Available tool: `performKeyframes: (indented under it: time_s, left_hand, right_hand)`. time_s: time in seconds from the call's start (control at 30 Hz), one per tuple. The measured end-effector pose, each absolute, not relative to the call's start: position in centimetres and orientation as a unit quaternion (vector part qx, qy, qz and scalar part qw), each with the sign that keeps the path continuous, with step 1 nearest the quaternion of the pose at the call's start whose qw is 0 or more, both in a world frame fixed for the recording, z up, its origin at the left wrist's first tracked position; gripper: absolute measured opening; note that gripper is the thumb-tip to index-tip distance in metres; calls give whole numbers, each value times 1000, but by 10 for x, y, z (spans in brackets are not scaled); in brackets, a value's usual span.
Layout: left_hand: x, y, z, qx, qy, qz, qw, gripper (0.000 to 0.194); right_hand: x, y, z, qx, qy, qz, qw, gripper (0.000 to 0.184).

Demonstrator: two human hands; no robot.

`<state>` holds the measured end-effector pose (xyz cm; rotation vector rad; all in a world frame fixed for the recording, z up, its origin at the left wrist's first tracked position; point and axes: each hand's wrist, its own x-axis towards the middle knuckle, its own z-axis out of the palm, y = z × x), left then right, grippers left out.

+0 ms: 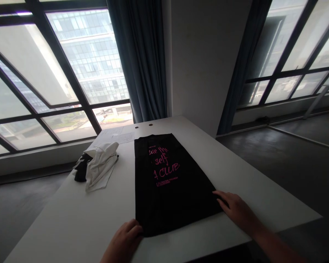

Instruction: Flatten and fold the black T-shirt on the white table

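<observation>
A black T-shirt with pink lettering lies flat on the white table, its sides folded in to make a long panel. Part of the lettering is cut off at the left fold. At the near left corner, my left hand is closed on the cloth, the fingertips partly dark against it. My right hand pinches the shirt's right edge near the lower corner, thumb and fingers on the fabric.
Left of the shirt is a crumpled white cloth with a black piece under it. Paper sheets lie at the far left, near two small round holes in the tabletop. Behind stand a blue curtain and a pillar.
</observation>
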<state>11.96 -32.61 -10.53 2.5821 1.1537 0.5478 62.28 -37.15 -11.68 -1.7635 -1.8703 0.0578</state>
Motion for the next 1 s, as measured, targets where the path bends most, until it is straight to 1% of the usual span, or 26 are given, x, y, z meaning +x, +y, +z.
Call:
performKeyframes:
  time_s: [0.17,0.3,0.37,0.5,0.57,0.63,0.73,0.83,0.93,1.0]
  left_hand:
    - [109,-327,-81,867,433,110,220,19]
    - [104,-328,-55,859,434,59,266,13]
    - [113,-325,-47,863,431,60,257,9]
    - [170,-310,-38,891,401,96,189,22]
    - [214,-301,-34,918,332,89,197,19]
    - [264,-291,-32,954,226,45,192,17]
    - [337,-276,-34,981,110,2,158,21]
    - [392,-266,-46,991,49,18,122,32]
    - [424,-265,-63,994,6,35,103,42]
    - [432,-268,-75,995,4,38,97,42]
  right_hand:
    - [620,-391,-113,-643,-695,136,292,31]
    - [625,-393,-111,-659,-655,187,320,34]
    - [625,-386,-107,-665,-638,190,337,35]
    - [624,-370,-102,-665,-627,172,368,34]
    - [629,-369,-105,-660,-627,153,385,36]
    - [641,-374,-112,-665,-633,105,384,37]
    - [665,-386,-125,-721,-613,-38,321,35]
    - [683,-395,-132,-781,-555,-159,239,36]
    - [687,-396,-133,-797,-538,-195,194,38]
    - [685,-396,-132,-798,-539,-195,185,38]
